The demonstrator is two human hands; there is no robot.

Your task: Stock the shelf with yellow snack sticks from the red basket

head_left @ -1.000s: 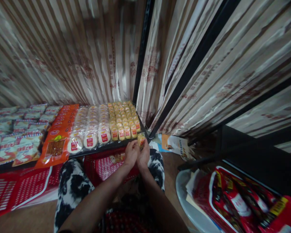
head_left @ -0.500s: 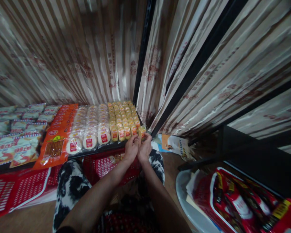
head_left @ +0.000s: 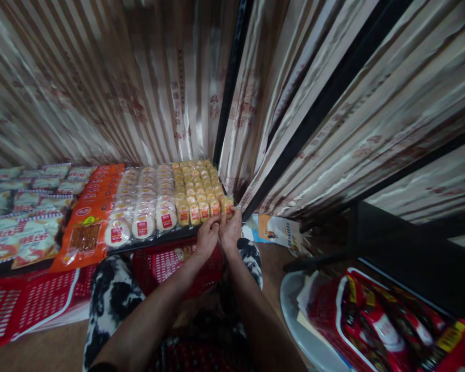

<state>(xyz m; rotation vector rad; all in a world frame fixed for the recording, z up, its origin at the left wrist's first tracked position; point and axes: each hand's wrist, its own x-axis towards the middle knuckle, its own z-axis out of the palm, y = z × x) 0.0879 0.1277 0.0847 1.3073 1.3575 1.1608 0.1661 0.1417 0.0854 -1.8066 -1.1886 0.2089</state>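
My right hand [head_left: 230, 230] is at the right end of the low black shelf [head_left: 143, 247], its fingers closed on a small yellow wrapped cake [head_left: 228, 202] with a red label. The cake stands at the end of the front row of matching wrapped cakes [head_left: 194, 212]. My left hand [head_left: 208, 236] is right beside it, fingers bent together near the shelf's front edge. Whatever lies between the left fingertips is hidden. To the left stand rows of larger round white wrapped cakes [head_left: 142, 227], then orange snack packs [head_left: 86, 232] and white-and-blue bags [head_left: 39, 235].
A red basket [head_left: 165, 263] is under the shelf between my knees, another red basket [head_left: 34, 302] at left. At right, a basket of red packs [head_left: 380, 315] sits by a grey basin [head_left: 290, 299]. Black posts [head_left: 232, 77] and patterned curtain [head_left: 151, 103] rise behind.
The wrapped cake at the row's right end has shifted slightly back and in line with its neighbours. My right fingers extend further along it; my left hand has moved slightly left.
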